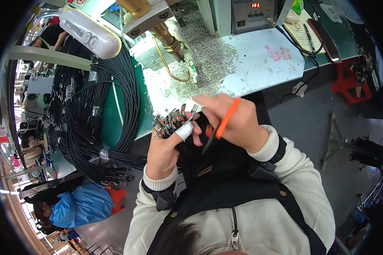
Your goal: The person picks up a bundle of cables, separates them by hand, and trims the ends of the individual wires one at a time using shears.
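My left hand (161, 153) is closed round a bunch of black cable ends, with their small metal connectors (169, 121) and bits of coloured wire fanning out above the fingers. White tape (184, 131) wraps its thumb. One connector (194, 109) stands apart from the bunch, beside the fingertips of my right hand (242, 121). Orange-handled scissors (228, 118) are held in my right palm, their dark blades pointing down toward my lap. Whether the right fingertips touch the connector, I cannot tell.
A machine head with a brass-coloured nozzle (170, 42) overhangs the white bench top (247, 76), among many loose metal pieces (212, 59). Coiled black cables (127, 97) lie at left. A control box (255, 17) stands behind. A person in blue (85, 206) sits lower left; a red stool (351, 83) is at right.
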`<action>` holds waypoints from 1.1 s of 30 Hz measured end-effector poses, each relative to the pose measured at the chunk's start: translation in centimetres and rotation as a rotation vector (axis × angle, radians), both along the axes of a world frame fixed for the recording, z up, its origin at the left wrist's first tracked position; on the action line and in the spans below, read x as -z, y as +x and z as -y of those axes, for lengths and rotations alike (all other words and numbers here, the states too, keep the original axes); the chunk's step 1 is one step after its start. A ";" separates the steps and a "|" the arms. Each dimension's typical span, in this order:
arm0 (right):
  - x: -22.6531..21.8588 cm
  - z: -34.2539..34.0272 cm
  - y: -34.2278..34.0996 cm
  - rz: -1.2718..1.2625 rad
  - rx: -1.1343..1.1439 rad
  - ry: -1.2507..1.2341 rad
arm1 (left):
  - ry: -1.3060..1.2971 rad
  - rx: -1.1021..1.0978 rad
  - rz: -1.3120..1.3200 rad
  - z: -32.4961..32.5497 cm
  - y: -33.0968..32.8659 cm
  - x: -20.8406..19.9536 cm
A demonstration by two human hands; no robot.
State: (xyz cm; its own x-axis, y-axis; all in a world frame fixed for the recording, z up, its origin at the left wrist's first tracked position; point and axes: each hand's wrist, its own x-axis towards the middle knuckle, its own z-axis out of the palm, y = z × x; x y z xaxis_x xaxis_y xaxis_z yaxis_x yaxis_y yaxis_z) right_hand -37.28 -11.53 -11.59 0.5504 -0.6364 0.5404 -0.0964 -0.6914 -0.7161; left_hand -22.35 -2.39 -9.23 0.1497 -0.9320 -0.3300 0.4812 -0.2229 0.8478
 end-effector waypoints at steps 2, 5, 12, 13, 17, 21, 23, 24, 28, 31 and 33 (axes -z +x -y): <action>-0.1 -0.1 0.0 -0.078 0.042 -0.317 | -0.022 -0.006 0.043 -0.1 0.1 0.1; 0.6 -0.1 0.4 -0.035 0.006 -0.499 | 0.012 -0.042 0.050 0.0 0.1 0.2; 1.0 -0.5 1.0 0.108 -0.042 -0.149 | 0.051 -0.071 0.045 -0.3 0.1 0.4; 1.2 -0.7 1.1 0.218 -0.068 0.005 | 0.052 -0.062 0.079 -0.2 0.0 0.3; 0.8 -1.0 1.1 0.120 -0.028 0.043 | 0.015 -0.161 0.377 -0.3 -0.8 0.9; 0.5 -1.0 0.8 0.097 -0.023 0.027 | -0.061 -0.261 0.470 -0.4 -1.4 1.2; 0.6 -1.2 0.8 0.122 -0.064 0.160 | -0.086 -0.287 0.452 -0.4 -1.8 1.3; 0.6 -1.4 0.8 0.148 -0.101 0.289 | -0.106 -0.292 0.452 -0.3 -2.1 1.1; 0.6 -1.8 0.9 0.181 -0.134 0.583 | -0.228 -0.281 0.639 -0.1 -2.2 1.6; 1.2 -2.1 1.2 0.221 -0.123 0.665 | -0.403 -0.227 1.008 0.4 -2.1 2.2; 1.7 -2.3 1.3 0.295 -0.111 0.657 | -0.470 -0.251 1.052 0.6 -2.5 2.1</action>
State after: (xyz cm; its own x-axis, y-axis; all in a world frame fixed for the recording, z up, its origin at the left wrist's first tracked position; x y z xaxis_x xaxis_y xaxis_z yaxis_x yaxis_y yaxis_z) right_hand -35.94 -9.24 -13.30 0.5214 -0.8290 0.2021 0.2103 -0.1047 -0.9720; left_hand -24.86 -2.99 -11.37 0.3393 -0.8350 0.4331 -0.5181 0.2184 0.8269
